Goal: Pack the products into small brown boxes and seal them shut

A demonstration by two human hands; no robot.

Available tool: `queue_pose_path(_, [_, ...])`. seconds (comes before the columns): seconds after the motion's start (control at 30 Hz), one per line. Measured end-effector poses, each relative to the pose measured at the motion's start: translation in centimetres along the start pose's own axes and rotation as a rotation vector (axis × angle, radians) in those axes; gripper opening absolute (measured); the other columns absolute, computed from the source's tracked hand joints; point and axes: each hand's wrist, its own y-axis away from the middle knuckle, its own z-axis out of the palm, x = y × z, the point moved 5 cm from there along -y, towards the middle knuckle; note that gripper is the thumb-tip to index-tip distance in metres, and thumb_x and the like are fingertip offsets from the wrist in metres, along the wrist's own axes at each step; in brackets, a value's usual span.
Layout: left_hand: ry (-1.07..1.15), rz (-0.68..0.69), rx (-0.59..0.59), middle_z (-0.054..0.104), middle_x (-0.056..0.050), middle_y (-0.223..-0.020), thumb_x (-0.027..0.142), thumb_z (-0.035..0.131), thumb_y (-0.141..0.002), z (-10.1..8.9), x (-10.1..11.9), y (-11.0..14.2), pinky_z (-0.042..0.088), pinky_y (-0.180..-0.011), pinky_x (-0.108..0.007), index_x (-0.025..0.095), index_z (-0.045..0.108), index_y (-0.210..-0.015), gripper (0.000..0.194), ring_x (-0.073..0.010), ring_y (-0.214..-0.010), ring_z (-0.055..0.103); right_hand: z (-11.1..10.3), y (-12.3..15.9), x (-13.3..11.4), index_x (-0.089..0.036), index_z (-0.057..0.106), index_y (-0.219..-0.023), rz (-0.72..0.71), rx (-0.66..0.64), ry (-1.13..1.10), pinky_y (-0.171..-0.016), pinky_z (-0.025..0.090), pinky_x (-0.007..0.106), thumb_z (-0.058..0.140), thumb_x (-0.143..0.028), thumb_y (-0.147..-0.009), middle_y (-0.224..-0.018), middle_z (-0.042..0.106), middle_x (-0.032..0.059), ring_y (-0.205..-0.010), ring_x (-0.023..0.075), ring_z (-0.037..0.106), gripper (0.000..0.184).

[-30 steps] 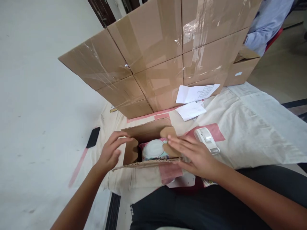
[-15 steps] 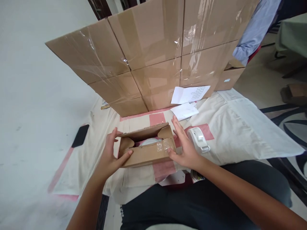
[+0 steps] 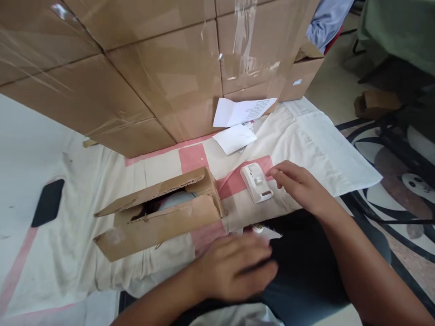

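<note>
A small cardboard box (image 3: 170, 226) lies on the cloth with its flaps partly raised. A pale rounded item (image 3: 176, 200) shows inside it; the rest of the contents is hidden. My right hand (image 3: 294, 183) is just right of a white tape dispenser (image 3: 255, 181), fingers loosely bent and apart from the thumb, with nothing seen in them. Blurred by motion, my left hand (image 3: 239, 267) hovers over my lap in front of the box. Its fingers stretch to the right with the thumb apart, and it holds nothing visible.
Behind stands a wall of taped cardboard boxes (image 3: 170, 81). White papers (image 3: 234, 138) lie against it, one with printed shapes. A black phone (image 3: 48, 203) rests at the left. Another cardboard box (image 3: 379, 103) sits on the floor at the right.
Both hands have let go of the small box. My right hand has moved right beside the tape dispenser, my left hand toward my lap. The box's flaps stand more open, and the view has shifted.
</note>
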Motion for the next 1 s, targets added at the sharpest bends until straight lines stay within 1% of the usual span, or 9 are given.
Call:
queue_pose_path(0.07, [-0.060,-0.110,-0.024,0.061,-0.017,-0.142,0.031,0.069,-0.092,4.7,-3.0,-1.9,0.050,-0.117,-0.045,0.016,0.060,-0.133,0.045,-0.0294,-0.149,0.046,0.6,0.3,1.6,-0.021,0.069,-0.081,0.146,-0.071,-0.099,-0.064,0.040,0.032,0.057,-0.052,-0.091,-0.072,0.057,0.0002,-0.068,0.0169,0.053,0.034])
queue_pose_path(0.13, [-0.186,-0.204,-0.036,0.033,-0.026,-0.164,0.034,0.069,-0.092,8.0,-6.2,-3.0,0.039,-0.119,-0.066,0.015,0.045,-0.149,0.065,-0.0428,-0.159,0.020,1.2,0.6,2.7,-0.021,0.065,-0.075,0.249,-0.133,-0.201,-0.058,0.035,0.030,0.057,-0.054,-0.090,-0.064,0.051,-0.0023,-0.060,0.0143,0.046,0.037])
queue_pose_path(0.2, [-0.218,-0.239,-0.040,0.008,-0.023,-0.173,0.036,0.069,-0.091,9.8,-8.6,-3.4,0.031,-0.118,-0.074,0.022,0.029,-0.159,0.080,-0.0463,-0.160,0.009,1.8,0.7,3.2,-0.020,0.063,-0.070,0.317,-0.188,-0.295,-0.054,0.030,0.029,0.059,-0.056,-0.087,-0.059,0.046,-0.0039,-0.056,0.0124,0.040,0.041])
queue_pose_path(0.27, [-0.174,-0.272,-0.039,-0.004,-0.020,-0.174,0.038,0.072,-0.090,10.3,-10.0,-3.3,0.032,-0.119,-0.072,0.027,0.017,-0.162,0.091,-0.0441,-0.161,0.010,2.2,0.7,3.4,-0.018,0.065,-0.070,0.379,-0.228,-0.363,-0.051,0.026,0.028,0.063,-0.058,-0.084,-0.056,0.043,-0.0047,-0.053,0.0112,0.037,0.042])
queue_pose_path(0.33, [-0.115,-0.327,-0.028,-0.001,-0.021,-0.174,0.039,0.075,-0.088,10.1,-10.6,-3.2,0.035,-0.121,-0.065,0.027,0.013,-0.162,0.097,-0.0408,-0.161,0.015,2.6,0.6,3.5,-0.017,0.068,-0.071,0.406,-0.262,-0.378,-0.050,0.026,0.027,0.066,-0.056,-0.080,-0.056,0.045,-0.0040,-0.053,0.0109,0.037,0.040])
queue_pose_path(0.43, [-0.057,-0.380,-0.005,0.015,-0.027,-0.170,0.043,0.079,-0.085,9.4,-10.9,-3.4,0.035,-0.122,-0.061,0.022,0.017,-0.160,0.099,-0.0389,-0.158,0.024,3.1,0.3,3.6,-0.016,0.068,-0.068,0.396,-0.283,-0.346,-0.052,0.030,0.027,0.068,-0.048,-0.079,-0.058,0.053,-0.0014,-0.056,0.0121,0.043,0.034])
queue_pose_path(0.6, [-0.041,-0.409,-0.033,0.033,-0.025,-0.161,0.045,0.082,-0.080,9.1,-11.5,-4.0,0.037,-0.120,-0.059,0.022,0.023,-0.156,0.100,-0.0371,-0.152,0.036,3.4,0.3,3.8,-0.018,0.061,-0.059,0.384,-0.249,-0.291,-0.047,0.025,0.026,0.070,-0.044,-0.079,-0.051,0.044,-0.0042,-0.050,0.0096,0.036,0.035])
queue_pose_path(0.83, [-0.068,-0.368,-0.080,0.040,-0.021,-0.152,0.051,0.083,-0.077,9.1,-12.0,-4.1,0.039,-0.117,-0.055,0.022,0.028,-0.154,0.099,-0.0363,-0.144,0.042,3.0,-0.1,2.1,-0.021,0.046,-0.054,0.227,-0.157,-0.119,-0.048,0.025,0.028,0.062,-0.037,-0.085,-0.050,0.038,-0.0051,-0.049,0.0098,0.035,0.039])
queue_pose_path(1.0, [-0.084,-0.383,-0.054,0.043,-0.020,-0.149,0.049,0.083,-0.077,9.0,-12.1,-4.3,0.041,-0.116,-0.055,0.023,0.028,-0.153,0.098,-0.0365,-0.141,0.044,2.9,0.0,1.7,-0.022,0.043,-0.054,0.205,-0.147,-0.125,-0.048,0.025,0.027,0.061,-0.036,-0.087,-0.052,0.036,-0.0054,-0.050,0.0095,0.034,0.040])
